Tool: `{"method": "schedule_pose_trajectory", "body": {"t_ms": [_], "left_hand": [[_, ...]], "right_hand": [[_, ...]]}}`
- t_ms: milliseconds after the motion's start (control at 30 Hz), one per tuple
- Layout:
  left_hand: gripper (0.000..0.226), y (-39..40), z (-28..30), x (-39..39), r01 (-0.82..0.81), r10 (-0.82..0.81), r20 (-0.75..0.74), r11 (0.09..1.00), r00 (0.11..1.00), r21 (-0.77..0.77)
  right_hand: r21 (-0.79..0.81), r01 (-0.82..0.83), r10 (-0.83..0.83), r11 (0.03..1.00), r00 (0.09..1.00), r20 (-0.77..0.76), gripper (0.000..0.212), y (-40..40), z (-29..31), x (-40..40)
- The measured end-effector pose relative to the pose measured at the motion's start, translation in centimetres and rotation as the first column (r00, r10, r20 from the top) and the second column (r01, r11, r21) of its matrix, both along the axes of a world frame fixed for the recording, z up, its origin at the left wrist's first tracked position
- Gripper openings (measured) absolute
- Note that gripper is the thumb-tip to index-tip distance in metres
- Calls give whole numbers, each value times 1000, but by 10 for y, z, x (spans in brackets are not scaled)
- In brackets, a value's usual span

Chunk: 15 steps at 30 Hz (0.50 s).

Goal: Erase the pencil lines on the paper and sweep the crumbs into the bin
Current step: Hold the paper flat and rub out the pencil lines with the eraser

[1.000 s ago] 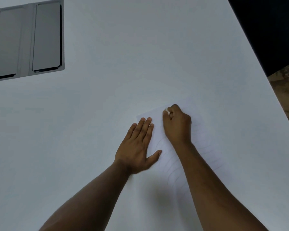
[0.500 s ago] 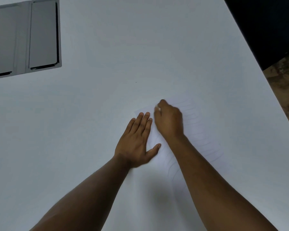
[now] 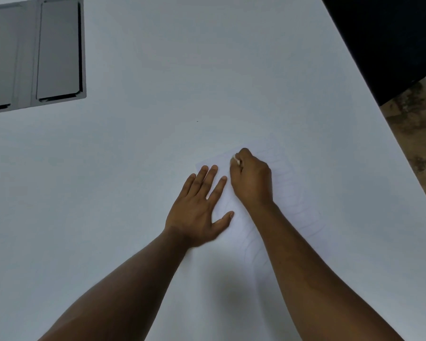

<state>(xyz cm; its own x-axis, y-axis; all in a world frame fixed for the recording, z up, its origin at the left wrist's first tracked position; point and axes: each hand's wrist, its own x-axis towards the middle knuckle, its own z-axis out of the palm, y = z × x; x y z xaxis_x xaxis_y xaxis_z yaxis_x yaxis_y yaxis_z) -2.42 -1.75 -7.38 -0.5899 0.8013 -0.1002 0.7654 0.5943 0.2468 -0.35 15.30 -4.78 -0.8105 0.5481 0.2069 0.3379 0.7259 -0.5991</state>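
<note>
Head view: eraser at the sheet's far corner.
The paper [image 3: 290,200] is pinned flat under the spread left hand [image 3: 197,207]; a white eraser [image 3: 236,159] is pinched in the curled right hand [image 3: 252,180]. Faint pencil lines [image 3: 305,217] remain right of that wrist. The sheet could be creased if pressed too hard.

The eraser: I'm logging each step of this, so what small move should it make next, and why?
Probably another short rubbing stroke toward the person. The right hand pinches the eraser near the far edge of the paper, faint pencil lines show on the sheet nearer the person, and the left hand lies flat, pinning the sheet.
</note>
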Motion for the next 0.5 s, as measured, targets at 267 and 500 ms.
{"method": "schedule_pose_trajectory", "body": {"t_ms": [267, 500], "left_hand": [[81, -1, 0, 1, -5, 6, -19, 999, 1000, 34], [82, -1, 0, 1, 1, 0, -24, 1000, 1000, 30]], "right_hand": [[36, 219, -221, 975, 973, 70, 12, 85, 1, 13], [-24, 0, 0, 1000, 1000, 12, 15, 39, 1, 13]]}}
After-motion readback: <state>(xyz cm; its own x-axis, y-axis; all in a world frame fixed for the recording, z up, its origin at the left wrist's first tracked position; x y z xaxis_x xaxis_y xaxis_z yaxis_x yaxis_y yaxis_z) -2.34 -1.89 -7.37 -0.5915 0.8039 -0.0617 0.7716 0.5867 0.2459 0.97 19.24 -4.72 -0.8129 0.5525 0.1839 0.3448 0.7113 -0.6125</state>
